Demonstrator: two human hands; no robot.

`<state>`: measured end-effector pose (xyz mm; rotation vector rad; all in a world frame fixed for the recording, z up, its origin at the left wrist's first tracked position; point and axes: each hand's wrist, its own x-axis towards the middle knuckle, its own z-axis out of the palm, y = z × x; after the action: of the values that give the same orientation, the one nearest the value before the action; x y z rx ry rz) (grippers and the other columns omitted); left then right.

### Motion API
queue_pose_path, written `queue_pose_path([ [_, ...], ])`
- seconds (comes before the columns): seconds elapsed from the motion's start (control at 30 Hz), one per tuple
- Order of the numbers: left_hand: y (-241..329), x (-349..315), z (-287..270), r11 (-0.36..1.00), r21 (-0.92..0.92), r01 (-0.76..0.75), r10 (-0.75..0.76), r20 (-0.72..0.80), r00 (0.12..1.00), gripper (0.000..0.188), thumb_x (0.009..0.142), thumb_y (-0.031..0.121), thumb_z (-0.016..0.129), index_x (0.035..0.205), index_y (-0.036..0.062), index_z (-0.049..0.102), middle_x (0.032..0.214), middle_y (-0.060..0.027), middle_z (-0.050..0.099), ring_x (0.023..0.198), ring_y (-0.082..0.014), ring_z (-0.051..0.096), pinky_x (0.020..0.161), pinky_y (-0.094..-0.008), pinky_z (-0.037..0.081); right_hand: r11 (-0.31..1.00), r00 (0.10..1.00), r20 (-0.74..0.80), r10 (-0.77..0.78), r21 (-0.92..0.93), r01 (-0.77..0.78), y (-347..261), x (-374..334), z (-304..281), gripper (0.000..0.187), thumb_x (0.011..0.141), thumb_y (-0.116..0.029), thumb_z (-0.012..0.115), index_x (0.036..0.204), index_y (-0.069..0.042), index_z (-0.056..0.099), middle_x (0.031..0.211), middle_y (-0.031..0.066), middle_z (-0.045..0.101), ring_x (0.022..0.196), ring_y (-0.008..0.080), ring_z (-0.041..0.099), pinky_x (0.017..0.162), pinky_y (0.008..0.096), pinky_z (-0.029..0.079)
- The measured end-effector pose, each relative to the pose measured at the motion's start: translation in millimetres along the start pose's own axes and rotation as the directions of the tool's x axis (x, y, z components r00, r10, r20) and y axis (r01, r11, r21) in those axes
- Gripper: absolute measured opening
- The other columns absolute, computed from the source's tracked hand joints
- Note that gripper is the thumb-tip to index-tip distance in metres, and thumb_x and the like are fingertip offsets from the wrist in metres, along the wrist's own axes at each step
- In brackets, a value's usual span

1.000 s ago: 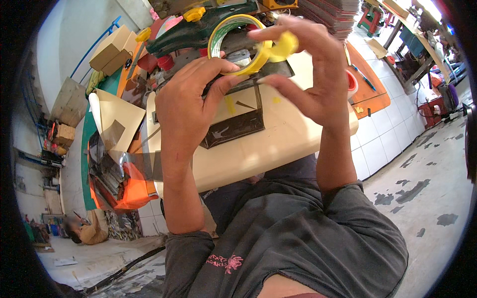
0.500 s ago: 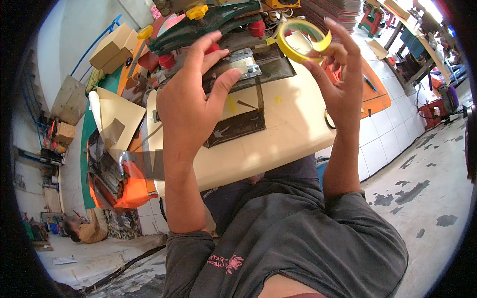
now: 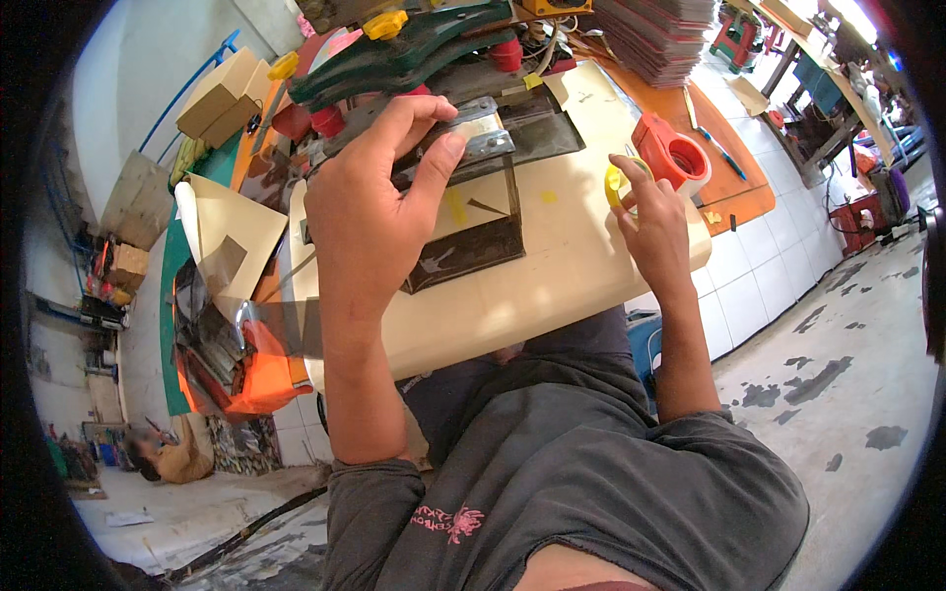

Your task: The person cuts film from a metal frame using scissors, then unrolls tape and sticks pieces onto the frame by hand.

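My right hand (image 3: 656,222) grips round yellow tape roll (image 3: 612,184); red plastic holder (image 3: 658,148) just ahead, rightward. My left hand (image 3: 376,202) half curled, looks empty, nearest shiny metal plate (image 3: 487,147).

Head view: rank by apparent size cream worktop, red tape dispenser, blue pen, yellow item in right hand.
1. Cream worktop
2. Red tape dispenser
3. Blue pen and yellow item: too close to rank; right hand partly hides the latter.

A workshop, shown by its cluttered orange workbench (image 3: 751,195), stacked sheets (image 3: 655,41), cardboard boxes (image 3: 219,97) and patchy floor (image 3: 838,315).
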<state>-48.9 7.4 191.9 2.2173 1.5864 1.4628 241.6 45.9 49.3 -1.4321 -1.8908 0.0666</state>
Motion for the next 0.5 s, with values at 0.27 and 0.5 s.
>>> queue_pose_path([
  [0.27, 3, 1, 0, 0.999, -0.03, 0.042, -0.042, 0.017, 0.999, 0.02, 0.101, 0.023, 0.076, 0.114, 0.0089, 0.074, 0.11, -0.0107, 0.083, 0.109, -0.0244, 0.08, 0.087, -0.0325, 0.058, 0.91, 0.996, 0.048, 0.072, 0.405, -0.085, -24, 23, -25, 0.096, 0.087, -0.014, 0.086, 0.168, -0.017, 0.035, 0.101, 0.0083, 0.077, 0.101, 0.0215, 0.069, 0.088, 0.0365, 0.052],
  [0.5, 10, -8, -2, 0.999, -0.01, 0.05, -0.05, -0.002, 0.999, 0.019, 0.1, 0.022, 0.077, 0.113, 0.0087, 0.073, 0.115, -0.0112, 0.081, 0.104, -0.0268, 0.08, 0.087, -0.0349, 0.059, 0.463, 0.956, -0.222, -0.194, 0.838, 0.289, -87, 72, -31, 0.11, 0.089, -0.021, 0.086, 0.173, -0.008, 0.016, 0.115, 0.0092, 0.078, 0.104, 0.0159, 0.066, 0.091, 0.0312, 0.048],
])
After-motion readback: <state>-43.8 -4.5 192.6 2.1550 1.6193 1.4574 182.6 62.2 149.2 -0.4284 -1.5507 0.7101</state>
